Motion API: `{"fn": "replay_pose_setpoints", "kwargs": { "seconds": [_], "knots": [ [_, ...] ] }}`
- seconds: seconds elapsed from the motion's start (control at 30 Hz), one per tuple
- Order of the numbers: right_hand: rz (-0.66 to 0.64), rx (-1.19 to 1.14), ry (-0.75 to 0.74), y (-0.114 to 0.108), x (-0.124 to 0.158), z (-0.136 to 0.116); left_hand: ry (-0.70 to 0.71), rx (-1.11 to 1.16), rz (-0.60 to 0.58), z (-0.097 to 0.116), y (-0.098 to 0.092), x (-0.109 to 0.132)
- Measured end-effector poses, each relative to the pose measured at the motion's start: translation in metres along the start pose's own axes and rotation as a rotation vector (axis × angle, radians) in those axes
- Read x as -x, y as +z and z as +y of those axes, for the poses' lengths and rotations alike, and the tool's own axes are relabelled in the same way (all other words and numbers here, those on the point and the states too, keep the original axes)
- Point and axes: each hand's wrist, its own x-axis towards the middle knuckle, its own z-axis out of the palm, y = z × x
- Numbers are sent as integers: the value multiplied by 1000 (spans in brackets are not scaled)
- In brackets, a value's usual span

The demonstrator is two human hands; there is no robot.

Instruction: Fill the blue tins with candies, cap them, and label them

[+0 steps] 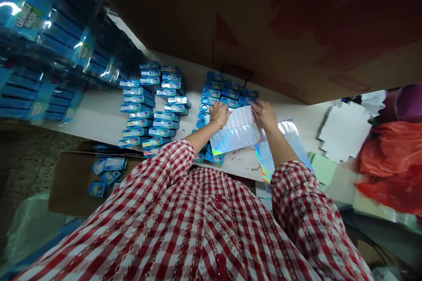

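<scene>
A sheet of shiny stickers (234, 139) is between my hands, pale strips along its upper part and rainbow glints below. My left hand (220, 113) is closed at its upper left edge. At the upper right corner, my right hand (264, 115) pinches the sheet; its fingertips are small in view. Small blue boxes (211, 93) stand in packed rows behind and partly under the sheet. Beneath my right forearm lies another shiny sheet (288, 129) on the white table (194, 129).
More blue boxes (136, 114) form staggered columns at left. Wrapped blue packs (59, 30) are stacked at far left. An open carton (70, 180) holds several boxes below. A large brown panel (198, 13) overhangs the back. White cut card (344, 129) and red plastic (392, 162) lie right.
</scene>
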Motion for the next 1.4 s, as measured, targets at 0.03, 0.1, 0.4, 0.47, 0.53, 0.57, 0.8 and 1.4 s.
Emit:
{"fn": "replay_pose_setpoints", "kwargs": {
  "seconds": [0.03,0.1,0.4,0.47,0.53,0.57,0.8,1.4],
  "knots": [
    [0,36,-37,2,3,2,-11,-2,9,0,2,0],
    [23,94,-105,4,12,4,-25,-9,24,0,5,-1],
    [140,63,-72,-18,20,-1,10,31,104,-4,14,-1],
    [122,59,-54,-18,9,-3,23,61,121,-6,15,-1],
    [70,53,-63,-14,1,-3,17,77,137,-6,17,0],
    [45,48,-77,-11,-1,-2,12,81,144,-6,17,0],
    [37,34,-157,6,21,10,-5,108,169,-4,21,1],
    [104,-325,45,-10,-3,18,79,18,153,1,19,7]
  ]
}}
